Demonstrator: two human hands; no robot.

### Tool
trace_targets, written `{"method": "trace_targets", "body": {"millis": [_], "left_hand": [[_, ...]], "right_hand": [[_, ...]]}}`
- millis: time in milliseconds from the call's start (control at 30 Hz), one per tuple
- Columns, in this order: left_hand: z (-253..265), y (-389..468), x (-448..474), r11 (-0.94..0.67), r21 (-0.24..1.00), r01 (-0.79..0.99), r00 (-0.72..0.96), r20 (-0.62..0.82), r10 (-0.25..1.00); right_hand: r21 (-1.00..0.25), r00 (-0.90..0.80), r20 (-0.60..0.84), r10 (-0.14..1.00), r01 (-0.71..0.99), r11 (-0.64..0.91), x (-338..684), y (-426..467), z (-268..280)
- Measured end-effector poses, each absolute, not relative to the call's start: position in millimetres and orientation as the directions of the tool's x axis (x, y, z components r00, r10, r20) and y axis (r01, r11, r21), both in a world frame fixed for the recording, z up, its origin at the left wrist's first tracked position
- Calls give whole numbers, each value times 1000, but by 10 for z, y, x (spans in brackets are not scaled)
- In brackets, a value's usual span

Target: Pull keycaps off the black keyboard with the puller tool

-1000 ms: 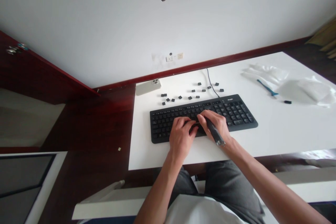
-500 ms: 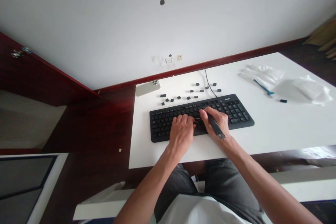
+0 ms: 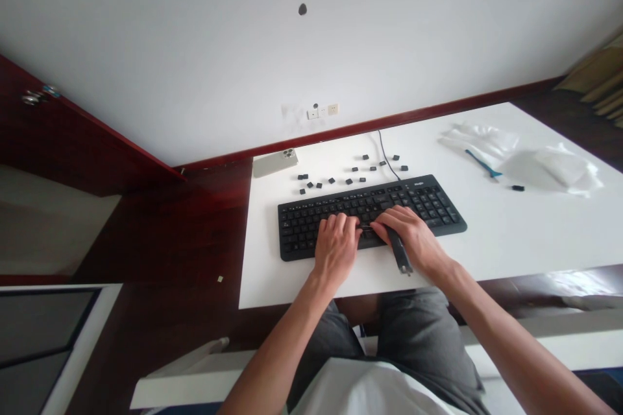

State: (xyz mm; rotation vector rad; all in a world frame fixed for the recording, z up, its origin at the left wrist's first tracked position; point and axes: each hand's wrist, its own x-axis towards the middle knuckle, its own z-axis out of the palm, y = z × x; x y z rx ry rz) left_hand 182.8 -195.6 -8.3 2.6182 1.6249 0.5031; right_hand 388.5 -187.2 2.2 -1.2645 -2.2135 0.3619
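Observation:
A black keyboard (image 3: 311, 233) lies on the white table below both hands. My right hand (image 3: 403, 230) is closed round the black handle of a keycap puller (image 3: 399, 251), whose rear end points back toward me. Its thin wire (image 3: 366, 227) runs left over the keys to the fingertips of my left hand (image 3: 337, 243). That hand rests over the middle of the keyboard, fingers bent and pressed together, thumb and forefinger at the wire's end. The fingers hide some of the keys there. Several loose black keycaps (image 3: 331, 180) are scattered behind the keyboard.
A phone (image 3: 275, 163) lies at the table's back left. On the right are a blue tool (image 3: 483, 163), a small black piece (image 3: 518, 188) and crumpled white plastic bags (image 3: 567, 168). The keyboard cable (image 3: 387, 154) runs to the table's back edge.
My right hand has turned and its wrist has shifted right, so the puller's handle lies lower and more toward me. The left hand has barely moved.

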Motion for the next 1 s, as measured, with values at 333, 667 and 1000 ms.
{"method": "trace_targets", "body": {"millis": [333, 667, 1000], "left_hand": [[-76, -1995, 1793, -361, 293, 885, 239, 378, 894], [-119, -1978, 1770, -364, 347, 865, 218, 394, 893], [-103, -1973, 1757, -368, 356, 859, 220, 391, 893]], "right_hand": [[-563, -415, 272, 868, 663, 494, 3732, -1593, 187], [-527, -633, 97, 768, 622, 579, 3683, -1338, 465], [-512, -726, 43, 687, 574, 639, 3646, -1358, 515]]}}
